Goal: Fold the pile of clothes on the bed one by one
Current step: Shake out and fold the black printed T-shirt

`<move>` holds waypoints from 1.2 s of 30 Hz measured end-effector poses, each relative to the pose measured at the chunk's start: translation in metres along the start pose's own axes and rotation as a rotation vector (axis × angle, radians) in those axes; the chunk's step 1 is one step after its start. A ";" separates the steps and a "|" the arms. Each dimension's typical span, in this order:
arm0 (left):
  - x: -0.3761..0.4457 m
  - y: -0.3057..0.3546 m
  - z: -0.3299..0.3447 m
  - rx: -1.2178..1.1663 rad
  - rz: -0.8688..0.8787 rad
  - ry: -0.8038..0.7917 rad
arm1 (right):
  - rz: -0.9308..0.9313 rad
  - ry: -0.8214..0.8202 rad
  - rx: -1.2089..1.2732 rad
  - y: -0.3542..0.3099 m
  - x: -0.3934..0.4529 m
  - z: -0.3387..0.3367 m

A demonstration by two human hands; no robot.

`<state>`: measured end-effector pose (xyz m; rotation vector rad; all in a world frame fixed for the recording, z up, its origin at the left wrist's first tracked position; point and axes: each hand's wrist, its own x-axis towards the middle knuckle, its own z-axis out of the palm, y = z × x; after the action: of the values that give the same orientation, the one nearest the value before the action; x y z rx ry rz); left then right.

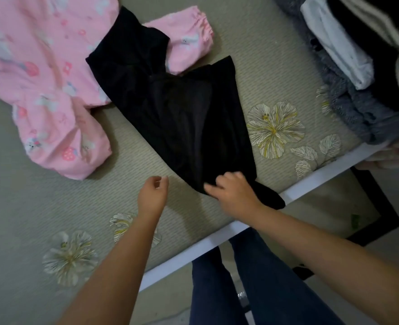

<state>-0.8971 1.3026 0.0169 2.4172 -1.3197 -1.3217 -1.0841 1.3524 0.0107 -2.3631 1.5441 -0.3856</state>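
Note:
A black garment (182,118) lies spread on the bed, running from the upper middle down to the bed's near edge. My right hand (231,193) rests on its near end, fingers curled into the cloth there. My left hand (152,195) hovers just left of that end, fingers loosely curled, holding nothing. A pink printed garment (41,73) lies crumpled at the upper left, partly under the black one.
The bed's mat (259,66) is olive with flower prints and a white edge (217,242). A stack of folded clothes (348,66), grey, white and black, sits at the upper right. My legs stand below the bed edge.

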 end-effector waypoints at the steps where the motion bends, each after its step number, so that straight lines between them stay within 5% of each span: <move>1: -0.003 0.004 -0.002 -0.197 -0.073 -0.006 | -0.217 -0.109 -0.007 -0.004 -0.013 0.003; 3: -0.008 0.009 -0.008 -0.489 -0.186 -0.049 | -0.435 -0.451 -0.070 -0.003 -0.035 0.000; 5: -0.013 0.008 -0.010 -0.588 -0.242 -0.089 | -0.428 -0.650 -0.189 0.005 -0.041 -0.006; 10: -0.014 -0.001 0.012 -0.434 -0.303 -0.063 | -0.286 -0.967 -0.128 0.032 -0.055 -0.009; 15: -0.007 -0.008 0.044 -0.176 -0.179 0.046 | -0.086 -0.903 -0.037 0.054 -0.055 -0.022; 19: -0.015 -0.022 0.058 0.350 -0.005 -0.027 | 0.050 -0.763 0.004 0.062 -0.037 -0.024; 22: -0.022 -0.032 0.062 0.441 0.054 -0.032 | 0.135 -0.680 0.065 0.054 -0.019 -0.023; 25: -0.027 -0.043 0.060 0.389 0.037 -0.048 | 0.252 -0.606 0.158 0.040 0.000 -0.016; 30: -0.048 -0.081 0.048 0.216 0.076 -0.155 | 0.720 -0.600 0.315 0.006 0.035 0.007; 33: -0.069 -0.111 0.037 -0.072 -0.030 0.036 | 0.539 -0.464 0.330 -0.035 0.045 0.017; 36: -0.086 -0.145 0.022 -0.334 -0.311 0.251 | 0.246 -0.764 0.556 -0.086 0.053 0.029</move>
<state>-0.8411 1.4613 -0.0055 2.5056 -0.6256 -1.1364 -0.9800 1.3399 0.0203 -1.5824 1.1345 0.1347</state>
